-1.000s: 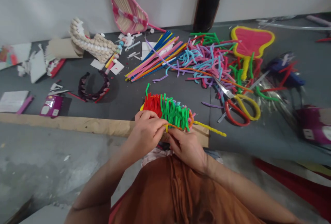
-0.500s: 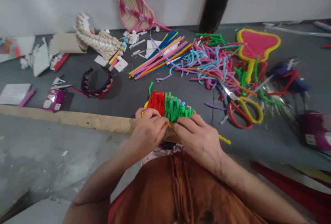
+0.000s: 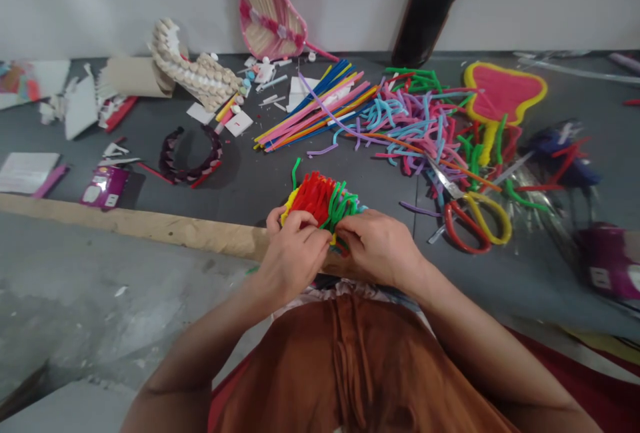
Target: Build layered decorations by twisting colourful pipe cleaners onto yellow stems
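Close to the table's front edge, both hands grip a bundle of pipe cleaners [image 3: 315, 196] in yellow, red and green bands, with a little blue and purple at its right end. My left hand [image 3: 299, 246] is closed on its left and lower side, thumb and fingertips pinched near a bit of yellow. My right hand [image 3: 383, 243] is closed too, its fingertips pinching the lower right side beside the green pieces. The two sets of fingertips almost meet. What exactly lies between them is partly hidden.
Scissors [image 3: 457, 203] with red and yellow handles lie to the right, below a heap of cut pipe cleaners [image 3: 410, 120]. Long pipe cleaners [image 3: 315, 110] lie behind. A dark braided band [image 3: 190, 156] and purple packet [image 3: 105, 186] are left. A pink fan [image 3: 273, 13] leans on the wall.
My right hand has shifted slightly left and turned inward, covering more of the green end. The yellow strand that stuck out past it is no longer visible. The view has shifted slightly.
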{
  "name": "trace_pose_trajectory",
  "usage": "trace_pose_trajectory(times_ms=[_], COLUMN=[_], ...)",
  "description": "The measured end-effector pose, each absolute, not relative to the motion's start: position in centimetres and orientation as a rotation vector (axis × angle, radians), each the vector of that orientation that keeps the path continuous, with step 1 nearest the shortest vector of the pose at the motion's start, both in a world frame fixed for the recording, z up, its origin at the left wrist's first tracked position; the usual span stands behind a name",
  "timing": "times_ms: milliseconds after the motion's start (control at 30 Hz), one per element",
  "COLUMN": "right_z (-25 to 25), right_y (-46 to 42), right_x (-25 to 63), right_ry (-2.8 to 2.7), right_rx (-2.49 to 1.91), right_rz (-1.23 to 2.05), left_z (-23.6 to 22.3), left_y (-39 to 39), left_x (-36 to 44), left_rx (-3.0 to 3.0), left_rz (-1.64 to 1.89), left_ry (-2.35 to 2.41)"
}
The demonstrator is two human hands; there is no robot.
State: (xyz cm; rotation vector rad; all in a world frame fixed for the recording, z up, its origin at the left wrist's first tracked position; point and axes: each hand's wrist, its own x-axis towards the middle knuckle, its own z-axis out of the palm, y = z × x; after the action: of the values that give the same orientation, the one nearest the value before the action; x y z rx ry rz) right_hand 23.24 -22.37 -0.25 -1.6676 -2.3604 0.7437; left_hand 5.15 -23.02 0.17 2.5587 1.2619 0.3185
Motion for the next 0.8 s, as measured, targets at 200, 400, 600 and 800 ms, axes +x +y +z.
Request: trace_pose_trajectory(times_ms=[200,400,600,800], right_z=[-0.7,-1.0,-1.3,-1.9], right_y=[-22.0,-22.6,-23.4,-23.2], right_x=[22.9,24.0,24.0,23.5], right_ry=[-2.510,-2.286,-2.298,-2.276], right_rx=[-1.601,-1.472,-1.342,-1.295], right_rz=[0.802,0.872,0.829,0.926], left_z=[-0.1,0.1,0.6,0.9], left_y=[-23.0,-22.8,-22.7,-22.6], left_x=[5.2,4.7,5.0,5.4], left_rx=[2.605,2.591,2.600,2.646], left_rz=[0.313,0.287,0.341,0.372], left_ry=[1.270,1.268,1.273,1.287])
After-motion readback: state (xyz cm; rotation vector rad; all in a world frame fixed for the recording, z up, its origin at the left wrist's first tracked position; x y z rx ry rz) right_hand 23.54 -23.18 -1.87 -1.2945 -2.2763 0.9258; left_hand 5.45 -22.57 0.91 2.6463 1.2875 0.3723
